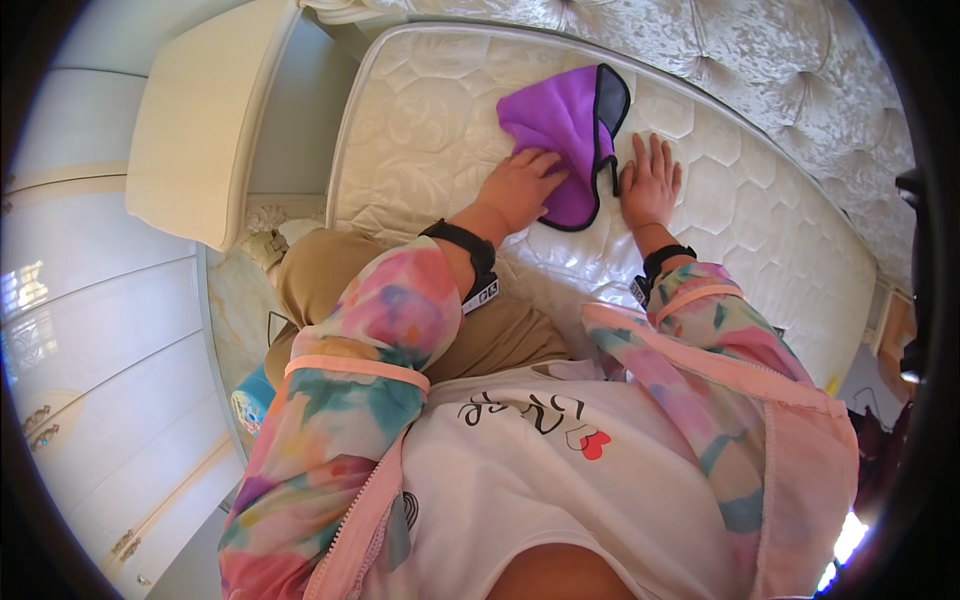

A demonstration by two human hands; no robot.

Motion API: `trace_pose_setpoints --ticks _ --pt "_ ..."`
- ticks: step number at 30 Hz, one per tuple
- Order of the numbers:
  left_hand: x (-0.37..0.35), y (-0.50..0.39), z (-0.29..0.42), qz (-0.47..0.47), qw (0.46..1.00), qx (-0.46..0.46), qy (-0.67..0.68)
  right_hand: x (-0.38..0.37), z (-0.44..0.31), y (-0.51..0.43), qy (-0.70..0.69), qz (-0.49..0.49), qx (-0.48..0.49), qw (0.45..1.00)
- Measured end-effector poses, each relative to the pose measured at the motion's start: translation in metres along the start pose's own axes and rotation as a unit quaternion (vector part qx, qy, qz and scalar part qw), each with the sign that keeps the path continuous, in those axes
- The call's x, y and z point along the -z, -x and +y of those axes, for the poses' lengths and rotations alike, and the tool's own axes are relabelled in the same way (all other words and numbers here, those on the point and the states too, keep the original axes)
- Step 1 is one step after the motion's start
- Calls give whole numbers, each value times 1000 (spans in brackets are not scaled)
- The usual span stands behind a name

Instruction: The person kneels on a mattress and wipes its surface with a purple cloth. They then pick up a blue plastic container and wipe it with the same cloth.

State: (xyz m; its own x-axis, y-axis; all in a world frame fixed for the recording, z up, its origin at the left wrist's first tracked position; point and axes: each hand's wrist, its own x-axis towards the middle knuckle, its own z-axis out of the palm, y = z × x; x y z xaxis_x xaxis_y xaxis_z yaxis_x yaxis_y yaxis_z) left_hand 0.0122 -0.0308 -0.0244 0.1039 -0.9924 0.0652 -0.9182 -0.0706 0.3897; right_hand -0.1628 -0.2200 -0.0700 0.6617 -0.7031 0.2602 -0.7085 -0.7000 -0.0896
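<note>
A purple cloth [559,112] with black edging and a grey underside lies loosely folded on the cream quilted mattress [427,112]. My left hand [525,187] rests on the cloth's lower left part, fingers spread and slightly bent; the cloth hides some fingertips. Just right of the cloth, my right hand [651,184] lies palm down on the mattress with its fingers apart and holds nothing. The thumb of that hand is near a narrow black-edged strip of the cloth. Both wrists wear black straps with small devices.
A tufted, shiny headboard [802,82] borders the mattress's far side. To the left stand a cream curved panel [202,120] and white cabinets with drawers [105,322]. A blue round container [255,397] is on the floor beside my left sleeve. My leg is against the mattress edge.
</note>
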Motion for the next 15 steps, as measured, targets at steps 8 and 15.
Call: trace_pose_setpoints --ticks 8,15 --pt "28 -2 -5 -96 965 232 -72 -2 3 -1 4 3 0 1000" --pt "34 22 -5 -235 956 166 -61 -6 6 -2 1 -1 -7 1000"
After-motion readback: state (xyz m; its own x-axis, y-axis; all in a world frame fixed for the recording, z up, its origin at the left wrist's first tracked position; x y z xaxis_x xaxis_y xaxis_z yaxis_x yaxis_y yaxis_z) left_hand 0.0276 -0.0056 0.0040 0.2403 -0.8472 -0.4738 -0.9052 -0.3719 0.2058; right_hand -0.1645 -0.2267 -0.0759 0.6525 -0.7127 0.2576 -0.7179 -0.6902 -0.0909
